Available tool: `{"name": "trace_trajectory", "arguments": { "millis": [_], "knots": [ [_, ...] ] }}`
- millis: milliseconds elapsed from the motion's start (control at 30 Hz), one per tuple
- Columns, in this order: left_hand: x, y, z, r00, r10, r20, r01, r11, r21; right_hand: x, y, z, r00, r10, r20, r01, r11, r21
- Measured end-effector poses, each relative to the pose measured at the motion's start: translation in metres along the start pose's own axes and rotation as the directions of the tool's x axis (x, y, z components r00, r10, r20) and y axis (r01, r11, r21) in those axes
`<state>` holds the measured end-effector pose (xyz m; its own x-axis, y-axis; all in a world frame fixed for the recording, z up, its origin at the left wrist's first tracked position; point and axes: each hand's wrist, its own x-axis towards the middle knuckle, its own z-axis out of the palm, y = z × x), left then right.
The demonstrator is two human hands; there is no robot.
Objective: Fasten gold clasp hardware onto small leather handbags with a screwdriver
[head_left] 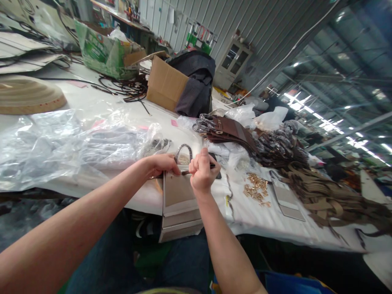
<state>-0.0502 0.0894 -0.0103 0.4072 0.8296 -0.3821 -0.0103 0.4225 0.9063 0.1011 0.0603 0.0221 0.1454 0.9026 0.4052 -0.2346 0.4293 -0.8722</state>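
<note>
A flat taupe bag (180, 198) hangs over the table's front edge, its lower part folded in layers. My left hand (165, 164) is closed on the bag's top edge at the left, thumb on the near side. Behind that edge rises a dark curved handle (190, 152) in clear wrapping. My right hand (203, 169) is a fist at the top right of the bag, thumb up. A dark thin end sticks out beside its fingers, but what it grips is mostly hidden.
Loose gold-coloured metal fittings (256, 188) lie to the right, beside a grey flat panel (288, 198) and piled brown straps (330, 196). Brown bag pieces (234, 131) are stacked behind. Plastic-wrapped goods (110, 145) cover the left; a cardboard box (167, 83) stands at the back.
</note>
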Motion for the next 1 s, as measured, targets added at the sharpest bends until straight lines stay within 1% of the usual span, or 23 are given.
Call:
{"name": "trace_trajectory", "arguments": {
  "millis": [33, 100, 200, 267, 300, 400, 467, 533, 633, 733, 833, 933, 1000],
  "knots": [
    [-0.001, 0.001, 0.0, 1.0, 0.0, 0.004, 0.0, 1.0, 0.001, 0.004, 0.0, 0.0, 1.0, 0.02, 0.011, -0.02, 1.0, -0.011],
    [-0.003, 0.002, 0.0, 1.0, -0.01, 0.025, 0.011, 1.0, -0.004, 0.018, -0.005, -0.001, 0.994, 0.103, 0.044, -0.104, 0.995, 0.003],
    [-0.003, 0.004, -0.001, 0.996, -0.034, 0.077, 0.037, 0.999, -0.038, 0.048, -0.016, -0.004, 0.962, 0.266, 0.056, -0.27, 0.96, 0.08],
    [-0.002, 0.004, -0.002, 0.994, -0.05, 0.096, 0.056, 0.997, -0.056, 0.066, -0.019, -0.003, 0.94, 0.338, 0.039, -0.34, 0.934, 0.11],
    [-0.001, 0.004, -0.002, 0.995, -0.057, 0.087, 0.062, 0.997, -0.056, 0.074, -0.019, -0.001, 0.927, 0.372, 0.036, -0.374, 0.92, 0.116],
    [0.002, 0.002, -0.002, 0.997, -0.06, 0.046, 0.062, 0.997, -0.05, 0.084, -0.013, 0.011, 0.875, 0.48, 0.058, -0.483, 0.872, 0.078],
    [0.001, 0.002, -0.002, 0.998, -0.05, 0.044, 0.053, 0.997, -0.051, 0.083, -0.008, 0.019, 0.855, 0.514, 0.068, -0.517, 0.855, 0.032],
    [0.0, 0.002, -0.001, 0.997, -0.042, 0.069, 0.045, 0.998, -0.05, 0.079, -0.005, 0.023, 0.863, 0.499, 0.077, -0.501, 0.866, 0.003],
    [-0.003, 0.001, -0.001, 0.997, -0.011, 0.082, 0.014, 0.999, -0.036, 0.065, -0.006, 0.023, 0.9, 0.424, 0.101, -0.424, 0.905, -0.015],
    [-0.004, -0.001, 0.0, 0.997, 0.038, 0.074, -0.036, 0.999, -0.026, 0.041, -0.009, 0.016, 0.952, 0.286, 0.109, -0.284, 0.958, -0.031],
    [-0.003, -0.004, 0.0, 0.994, 0.081, 0.078, -0.081, 0.997, -0.006, 0.013, -0.008, 0.007, 0.992, 0.114, 0.058, -0.112, 0.993, -0.031],
    [-0.002, -0.006, 0.0, 0.993, 0.089, 0.083, -0.09, 0.996, 0.008, -0.009, -0.002, 0.0, 1.0, -0.015, 0.006, 0.015, 1.0, 0.001],
    [-0.003, -0.005, 0.0, 0.993, 0.075, 0.092, -0.076, 0.997, 0.011, -0.014, 0.002, -0.002, 0.999, -0.051, -0.01, 0.052, 0.997, 0.055]
  ]
}}
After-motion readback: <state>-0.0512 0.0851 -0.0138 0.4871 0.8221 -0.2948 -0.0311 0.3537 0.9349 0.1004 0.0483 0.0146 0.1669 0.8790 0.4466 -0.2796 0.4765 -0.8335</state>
